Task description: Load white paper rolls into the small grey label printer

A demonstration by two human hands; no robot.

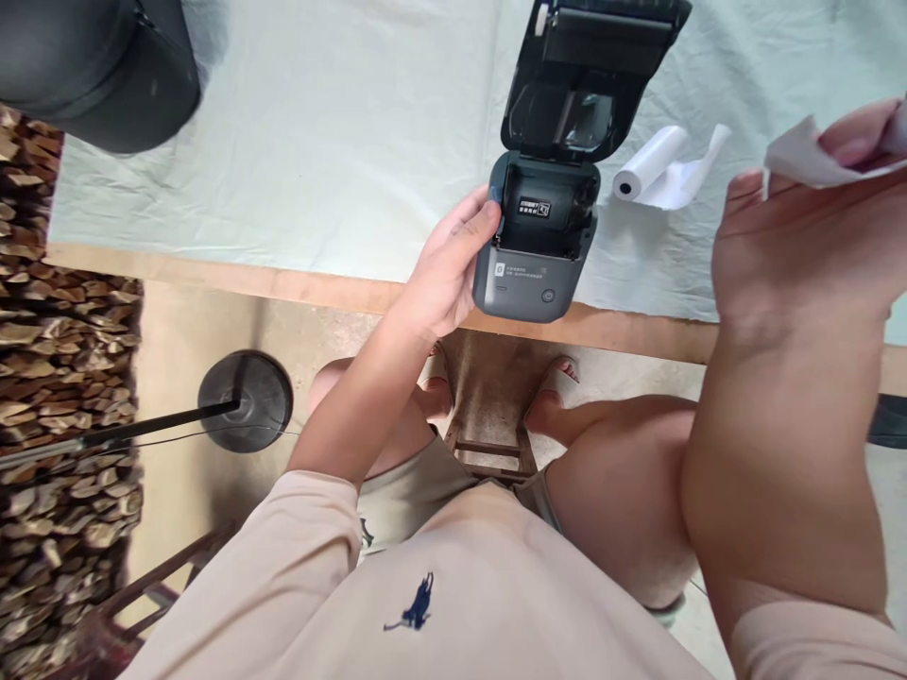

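Printer of dark-grey plastic [521,295], black lid [630,66] already raised, is gripped by the left hand [452,253]; white paper roll [656,161] lies unloaded on pale cloth [318,142]; right hand [800,241] holds white paper strip [797,156].

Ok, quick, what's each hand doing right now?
Left hand: closed on the side of the open-lidded roll-paper printer.
Right hand: holding a loose piece of white paper, thumb on top.

Left hand [450,269] gripping, right hand [800,236] pinching, 2 forearms [361,387] bare
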